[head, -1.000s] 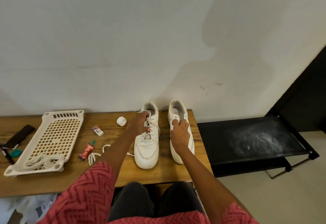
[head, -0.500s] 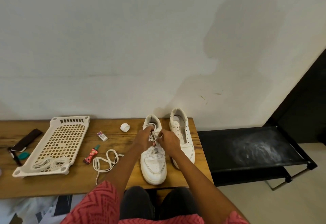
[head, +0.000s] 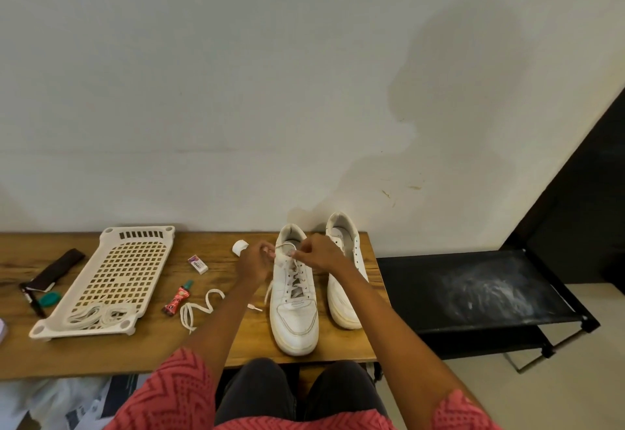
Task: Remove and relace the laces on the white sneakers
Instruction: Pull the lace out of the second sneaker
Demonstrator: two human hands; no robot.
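Two sneakers stand toes toward the person at the right end of the surface [head: 101, 355], and everything else is parked off to the left, probably to keep the working spot free. At nine o'clock from the shoes lies a tray [head: 111, 277] with a bundle of white lace resting at its near end, likely set there so it will not tangle with the rest. Just past the tray, toward the shoes, sit a small box [head: 198, 263], a red tube [head: 177, 299] and a white cap [head: 239, 246]. A loose lace [head: 199, 309] curls on the wood at about eight o'clock from the left sneaker [head: 294, 311]; I judge it comes from the right sneaker [head: 345, 280], whose eyelets look bare.

The left hand [head: 253, 262] pinches one end of the shoe lace [head: 285, 245] at the top of the left sneaker, fingers curled on it. The right hand [head: 319, 253] pinches the other end at the opposite side. Holding both ends at the collar lets the person draw the lace evenly; below, the crossings hang slack. Whether the lace is going out or in at this point, I cannot tell.
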